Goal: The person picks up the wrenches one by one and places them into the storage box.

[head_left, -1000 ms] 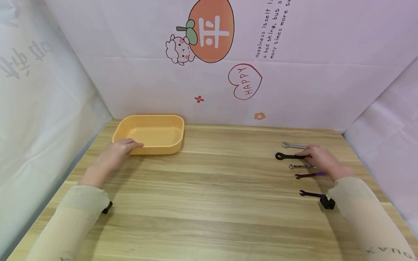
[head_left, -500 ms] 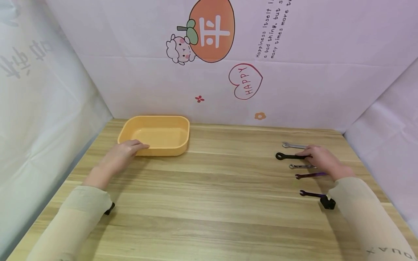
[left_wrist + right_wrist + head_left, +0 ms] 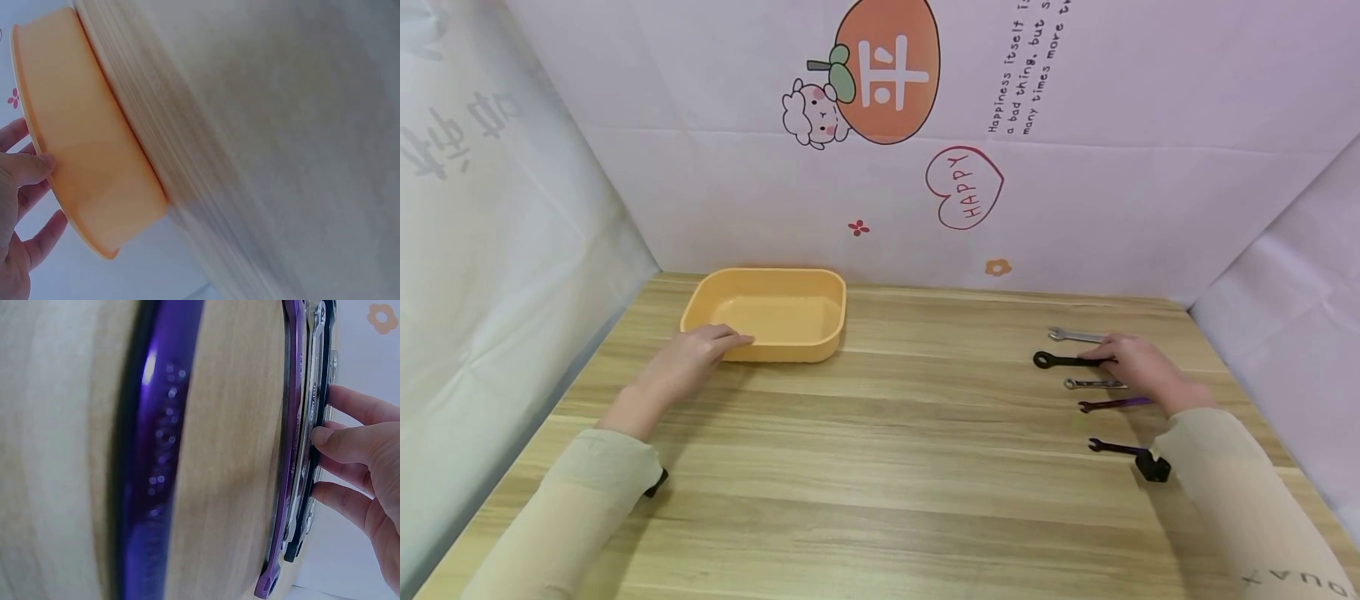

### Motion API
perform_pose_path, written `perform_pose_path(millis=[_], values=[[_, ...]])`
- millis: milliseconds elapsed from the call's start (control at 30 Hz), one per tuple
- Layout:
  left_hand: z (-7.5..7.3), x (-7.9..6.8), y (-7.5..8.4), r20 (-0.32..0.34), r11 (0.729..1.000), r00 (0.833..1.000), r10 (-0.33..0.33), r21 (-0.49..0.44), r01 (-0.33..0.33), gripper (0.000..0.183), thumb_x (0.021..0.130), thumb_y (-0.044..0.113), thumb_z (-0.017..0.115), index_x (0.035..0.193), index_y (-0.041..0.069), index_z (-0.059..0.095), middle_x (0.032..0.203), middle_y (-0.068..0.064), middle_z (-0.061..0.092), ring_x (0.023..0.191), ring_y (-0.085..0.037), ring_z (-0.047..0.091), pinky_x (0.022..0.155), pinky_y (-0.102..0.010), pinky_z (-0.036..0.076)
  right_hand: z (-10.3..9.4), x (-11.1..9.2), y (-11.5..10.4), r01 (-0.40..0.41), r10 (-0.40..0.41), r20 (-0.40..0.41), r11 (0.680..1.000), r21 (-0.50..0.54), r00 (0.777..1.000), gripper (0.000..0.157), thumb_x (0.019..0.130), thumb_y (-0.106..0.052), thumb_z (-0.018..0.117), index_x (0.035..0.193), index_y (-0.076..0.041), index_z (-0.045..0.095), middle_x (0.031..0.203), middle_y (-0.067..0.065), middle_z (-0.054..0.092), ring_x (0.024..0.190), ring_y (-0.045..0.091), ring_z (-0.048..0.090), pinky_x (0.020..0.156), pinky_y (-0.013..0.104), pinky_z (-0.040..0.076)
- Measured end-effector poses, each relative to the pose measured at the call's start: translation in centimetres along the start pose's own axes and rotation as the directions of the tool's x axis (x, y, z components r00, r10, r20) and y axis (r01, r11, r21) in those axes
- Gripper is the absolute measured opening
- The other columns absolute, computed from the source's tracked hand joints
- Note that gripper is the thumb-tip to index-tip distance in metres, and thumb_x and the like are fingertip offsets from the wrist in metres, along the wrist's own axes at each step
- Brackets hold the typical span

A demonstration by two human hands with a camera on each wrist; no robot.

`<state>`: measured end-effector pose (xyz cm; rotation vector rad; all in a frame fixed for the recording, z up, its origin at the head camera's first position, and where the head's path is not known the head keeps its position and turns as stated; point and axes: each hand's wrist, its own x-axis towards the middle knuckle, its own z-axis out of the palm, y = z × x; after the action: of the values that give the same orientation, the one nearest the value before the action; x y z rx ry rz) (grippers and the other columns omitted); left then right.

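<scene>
The left hand [image 3: 696,350] grips the near rim of the yellow plastic bin [image 3: 790,352], which sits at ten o'clock on the wooden tabletop [image 3: 880,500]. The thumb presses its outer wall; the fingertips are lost behind the rim in the left wrist view.

The right hand [image 3: 1138,362], towards two o'clock, pinches the black ring-end wrench [image 3: 1063,360] between thumb and fingers, hiding its three o'clock end. Just beyond, the silver open-end wrench [image 3: 1078,337] also runs under the fingers. Towards six o'clock from the hand lie the chrome wrench [image 3: 1088,384] and the upper purple wrench [image 3: 1116,404], their far ends covered by the hand or forearm. The nearest purple wrench [image 3: 1116,447] disappears behind the black wrist camera [image 3: 1152,466]; its raised lettering looms large in the right wrist view (too blurred to read surely).

On the back cloth, "HAPPY" reads sideways inside the red heart [image 3: 965,187]. At one o'clock from it, the printed sentence [image 3: 1026,75] begins "Happiness itself is", "a bad thing, but" and "many times more" (line ends cut off by the frame). Grey characters [image 3: 460,137] on the left cloth are faint, and the right sleeve [image 3: 1240,492] carries partly cropped dark letters.
</scene>
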<state>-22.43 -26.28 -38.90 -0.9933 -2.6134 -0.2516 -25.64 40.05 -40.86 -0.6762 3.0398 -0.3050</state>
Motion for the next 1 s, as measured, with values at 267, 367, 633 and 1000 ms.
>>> perform_pose_path(millis=[267, 367, 633, 1000], values=[[0.3, 0.2, 0.6, 0.002, 0.999, 1.0, 0.021, -0.044, -0.021, 0.05, 0.08, -0.024, 0.069, 0.124, 0.0, 0.071, 0.11, -0.016, 0.071, 0.1, -0.035, 0.069, 0.084, -0.046, 0.057, -0.1, -0.1, -0.2, 0.015, -0.015, 0.006, 1.0, -0.004, 1.0, 0.031, 0.087, 0.013, 0.068, 0.116, 0.005, 0.074, 0.102, 0.023, 0.065, 0.091, 0.045, 0.064, 0.077, 0.057, 0.053], [0.3, 0.4, 0.8, 0.006, 0.998, 1.0, 0.029, -0.055, -0.029, 0.049, 0.081, -0.023, 0.069, 0.124, 0.0, 0.071, 0.111, -0.016, 0.071, 0.101, -0.034, 0.069, 0.085, -0.046, 0.056, -0.2, -0.1, -0.3, 0.007, -0.007, 0.01, 1.0, 0.002, 1.0, 0.031, 0.088, 0.013, 0.068, 0.117, 0.005, 0.074, 0.102, 0.023, 0.065, 0.092, 0.046, 0.064, 0.078, 0.057, 0.053], [0.6, 0.8, 1.1, -0.002, 0.997, 0.998, 0.063, -0.047, -0.063, 0.049, 0.081, -0.023, 0.068, 0.124, 0.0, 0.072, 0.109, -0.015, 0.071, 0.098, -0.033, 0.069, 0.083, -0.044, 0.057, -0.4, -0.1, -0.3, -0.022, 0.021, 0.03, 1.0, 0.017, 0.999, 0.03, 0.089, 0.01, 0.069, 0.118, 0.005, 0.073, 0.109, 0.028, 0.064, 0.098, 0.051, 0.063, 0.083, 0.061, 0.051], [0.9, 1.3, 2.0, 0.015, 0.996, 0.997, 0.076, -0.051, -0.075, 0.047, 0.085, -0.02, 0.067, 0.127, 0.002, 0.07, 0.113, -0.014, 0.071, 0.101, -0.032, 0.069, 0.086, -0.045, 0.056, -0.3, 0.0, -0.3, -0.023, 0.023, 0.04, 1.0, 0.013, 0.999, 0.031, 0.089, 0.011, 0.068, 0.119, 0.005, 0.073, 0.112, 0.03, 0.064, 0.101, 0.053, 0.061, 0.084, 0.062, 0.051]])
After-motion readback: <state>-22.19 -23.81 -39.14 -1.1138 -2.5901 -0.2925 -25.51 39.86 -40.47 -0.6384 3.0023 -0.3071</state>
